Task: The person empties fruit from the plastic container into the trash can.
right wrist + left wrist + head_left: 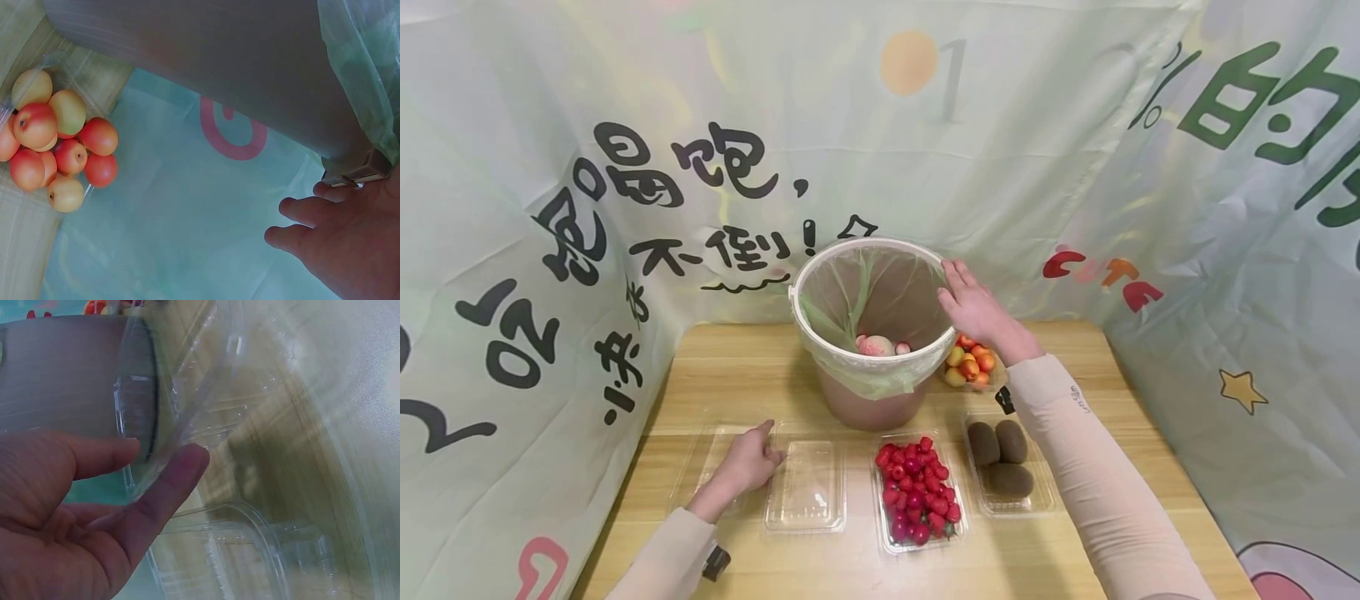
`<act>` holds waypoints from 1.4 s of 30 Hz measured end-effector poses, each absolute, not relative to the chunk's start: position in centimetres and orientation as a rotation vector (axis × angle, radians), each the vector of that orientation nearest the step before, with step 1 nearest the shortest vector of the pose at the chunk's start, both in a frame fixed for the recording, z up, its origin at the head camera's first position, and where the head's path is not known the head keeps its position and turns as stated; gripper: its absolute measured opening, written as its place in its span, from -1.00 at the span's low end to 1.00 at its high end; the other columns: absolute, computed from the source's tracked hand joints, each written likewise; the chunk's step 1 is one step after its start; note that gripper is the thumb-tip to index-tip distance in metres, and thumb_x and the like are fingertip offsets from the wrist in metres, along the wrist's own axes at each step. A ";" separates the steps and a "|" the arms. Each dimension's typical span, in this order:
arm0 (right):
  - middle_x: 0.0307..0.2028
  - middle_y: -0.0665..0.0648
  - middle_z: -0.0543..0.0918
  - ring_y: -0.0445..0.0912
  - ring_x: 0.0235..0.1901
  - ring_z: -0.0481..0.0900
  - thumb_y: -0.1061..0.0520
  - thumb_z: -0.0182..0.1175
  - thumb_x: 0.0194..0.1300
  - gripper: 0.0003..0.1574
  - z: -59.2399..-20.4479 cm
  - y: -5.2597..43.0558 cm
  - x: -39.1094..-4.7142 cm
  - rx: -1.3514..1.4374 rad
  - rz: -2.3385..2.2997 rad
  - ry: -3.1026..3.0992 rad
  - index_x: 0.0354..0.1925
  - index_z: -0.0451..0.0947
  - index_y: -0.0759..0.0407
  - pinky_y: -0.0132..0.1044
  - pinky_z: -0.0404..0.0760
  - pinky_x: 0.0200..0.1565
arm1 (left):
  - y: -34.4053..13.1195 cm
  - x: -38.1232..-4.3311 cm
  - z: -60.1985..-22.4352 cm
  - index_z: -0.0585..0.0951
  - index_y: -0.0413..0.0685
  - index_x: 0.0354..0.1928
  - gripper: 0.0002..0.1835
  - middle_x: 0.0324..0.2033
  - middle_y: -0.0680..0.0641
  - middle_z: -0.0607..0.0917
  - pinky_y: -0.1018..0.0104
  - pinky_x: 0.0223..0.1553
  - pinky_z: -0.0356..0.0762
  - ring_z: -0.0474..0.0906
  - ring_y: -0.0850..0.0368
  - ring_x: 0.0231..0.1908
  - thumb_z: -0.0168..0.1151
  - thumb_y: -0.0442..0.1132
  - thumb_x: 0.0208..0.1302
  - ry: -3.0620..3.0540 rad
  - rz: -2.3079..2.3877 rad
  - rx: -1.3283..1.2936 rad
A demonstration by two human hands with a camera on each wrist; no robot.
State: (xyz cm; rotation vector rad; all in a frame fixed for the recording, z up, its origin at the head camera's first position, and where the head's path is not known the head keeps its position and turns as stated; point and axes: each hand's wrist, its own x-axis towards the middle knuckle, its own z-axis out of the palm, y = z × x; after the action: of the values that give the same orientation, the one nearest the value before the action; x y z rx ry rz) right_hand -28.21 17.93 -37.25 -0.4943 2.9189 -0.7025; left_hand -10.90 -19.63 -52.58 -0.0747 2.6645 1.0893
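My left hand [749, 460] is over the middle of an opened clear plastic clamshell box [806, 486], index finger extended. In the left wrist view its thumb and index finger stand apart, fingertips right at the upright edge of the clear plastic [187, 419]. My right hand [973, 310] touches the right side of the white rim of a brownish-pink bin [872, 408], fingers straight. In the right wrist view its fingers [290, 240] reach past a small brown handle piece [369, 167]. A thin green bag [880, 382] lines the bin, with round pink-and-white things [877, 346] at the bottom.
A clear box of red berries [917, 492] stands before the bin. Brown kiwis [1009, 481] lie in another clear box to its right. Orange-yellow fruits [970, 365] sit in a clear box behind the right forearm. Printed cloth walls [880, 167] enclose the wooden table [730, 367].
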 end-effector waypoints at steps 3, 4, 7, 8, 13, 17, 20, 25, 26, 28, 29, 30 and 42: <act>0.71 0.32 -0.24 0.19 0.71 -0.28 -0.18 -0.37 0.68 -0.12 -37.3 17.9 -28.2 -0.498 -0.699 2.920 0.72 -0.31 0.14 0.30 -0.15 0.65 | -19.6 -10.8 -52.2 0.21 -0.56 0.51 -0.23 -0.66 0.01 0.49 0.40 -0.62 0.42 0.38 0.22 -0.68 0.30 -0.35 0.41 2.658 1.088 -0.086; 0.71 0.32 -0.24 0.19 0.71 -0.28 -0.18 -0.37 0.68 -0.12 -37.3 18.0 -28.2 -0.498 -0.697 2.920 0.72 -0.31 0.14 0.30 -0.16 0.65 | -19.6 -10.8 -52.1 0.23 -0.56 0.50 -0.25 -0.65 0.01 0.50 0.40 -0.63 0.42 0.39 0.22 -0.67 0.30 -0.35 0.41 2.657 1.087 -0.093; 0.71 0.32 -0.24 0.18 0.71 -0.29 -0.18 -0.37 0.68 -0.12 -37.3 18.0 -28.3 -0.499 -0.690 2.920 0.72 -0.31 0.14 0.29 -0.16 0.65 | -19.8 -10.7 -51.6 0.30 -0.57 0.46 -0.31 -0.59 -0.02 0.55 0.39 -0.62 0.46 0.43 0.20 -0.64 0.29 -0.35 0.41 2.662 1.085 -0.093; 0.71 0.32 -0.23 0.18 0.71 -0.28 -0.18 -0.37 0.68 -0.12 -37.3 18.0 -28.3 -0.499 -0.688 2.921 0.72 -0.31 0.14 0.28 -0.15 0.65 | -19.8 -10.6 -51.4 0.34 -0.57 0.43 -0.34 -0.57 -0.03 0.58 0.39 -0.61 0.48 0.45 0.19 -0.63 0.28 -0.35 0.41 2.673 1.080 -0.085; 0.71 0.32 -0.24 0.20 0.71 -0.27 -0.18 -0.37 0.68 -0.12 -37.2 18.0 -28.2 -0.498 -0.684 2.921 0.72 -0.32 0.13 0.30 -0.15 0.65 | -20.0 -10.6 -50.9 0.49 -0.55 0.31 -0.47 -0.48 -0.07 0.70 0.35 -0.57 0.52 0.50 0.18 -0.61 0.26 -0.33 0.42 2.729 1.037 -0.044; 0.71 0.32 -0.25 0.20 0.70 -0.28 -0.18 -0.37 0.68 -0.12 -37.2 18.0 -28.2 -0.498 -0.683 2.920 0.72 -0.33 0.13 0.32 -0.15 0.64 | -19.9 -10.7 -50.5 0.54 -0.50 0.28 -0.53 -0.45 -0.09 0.72 0.37 -0.61 0.52 0.51 0.18 -0.63 0.23 -0.32 0.45 2.745 1.033 -0.024; 0.71 0.32 -0.23 0.20 0.71 -0.27 -0.18 -0.37 0.68 -0.12 -37.1 18.0 -28.2 -0.501 -0.683 2.921 0.72 -0.31 0.14 0.31 -0.16 0.64 | -19.6 -10.6 -50.2 0.55 -0.52 0.24 -0.57 -0.46 -0.11 0.74 0.40 -0.64 0.53 0.53 0.18 -0.66 0.22 -0.36 0.45 2.761 1.066 0.022; 0.71 0.32 -0.22 0.19 0.71 -0.27 -0.17 -0.36 0.68 -0.12 -37.1 18.0 -28.1 -0.497 -0.682 2.924 0.72 -0.30 0.15 0.31 -0.16 0.65 | -18.5 -10.8 -49.7 0.58 -0.48 0.23 -0.60 -0.48 -0.09 0.75 0.39 -0.59 0.56 0.57 0.20 -0.63 0.23 -0.37 0.44 2.750 1.133 0.043; 0.71 0.32 -0.22 0.19 0.71 -0.27 -0.17 -0.36 0.68 -0.12 -37.1 18.0 -28.1 -0.496 -0.682 2.923 0.72 -0.30 0.15 0.31 -0.16 0.65 | -18.2 -10.9 -49.5 0.59 -0.45 0.23 -0.60 -0.47 -0.08 0.75 0.38 -0.56 0.57 0.58 0.21 -0.60 0.24 -0.37 0.43 2.758 1.140 0.045; 0.71 0.32 -0.22 0.18 0.71 -0.27 -0.17 -0.36 0.68 -0.12 -37.1 18.0 -28.1 -0.495 -0.683 2.923 0.72 -0.29 0.16 0.30 -0.15 0.65 | -17.4 -11.0 -49.4 0.62 -0.41 0.21 -0.61 -0.45 -0.06 0.77 0.37 -0.50 0.58 0.58 0.23 -0.57 0.27 -0.37 0.41 2.774 1.149 0.051; 0.71 0.32 -0.22 0.19 0.71 -0.27 -0.17 -0.36 0.68 -0.12 -37.1 18.0 -28.1 -0.495 -0.684 2.923 0.72 -0.30 0.16 0.31 -0.16 0.65 | -17.0 -11.1 -49.4 0.63 -0.40 0.21 -0.61 -0.44 -0.07 0.77 0.36 -0.47 0.58 0.59 0.24 -0.56 0.27 -0.37 0.39 2.779 1.157 0.056; 0.71 0.33 -0.22 0.19 0.71 -0.27 -0.17 -0.36 0.68 -0.12 -37.1 18.0 -28.2 -0.498 -0.684 2.923 0.72 -0.29 0.16 0.31 -0.15 0.65 | -16.7 -11.2 -49.4 0.62 -0.40 0.22 -0.60 -0.44 -0.06 0.77 0.36 -0.47 0.59 0.59 0.24 -0.56 0.27 -0.38 0.38 2.774 1.171 0.058; 0.71 0.31 -0.23 0.19 0.71 -0.27 -0.19 -0.36 0.68 -0.12 -37.2 18.1 -28.3 -0.493 -0.687 2.922 0.72 -0.30 0.13 0.33 -0.16 0.64 | -13.5 -11.8 -50.5 0.43 -0.59 0.36 -0.41 -0.68 0.06 0.57 0.41 -0.60 0.46 0.40 0.27 -0.72 0.25 -0.40 0.34 2.700 1.234 0.121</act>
State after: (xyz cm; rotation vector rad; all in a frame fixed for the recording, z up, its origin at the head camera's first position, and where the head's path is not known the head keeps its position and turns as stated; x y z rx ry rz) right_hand -28.32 18.06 -37.23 -0.4932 2.9222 -0.6873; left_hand -11.82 -13.48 -50.54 0.1206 2.6998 1.2342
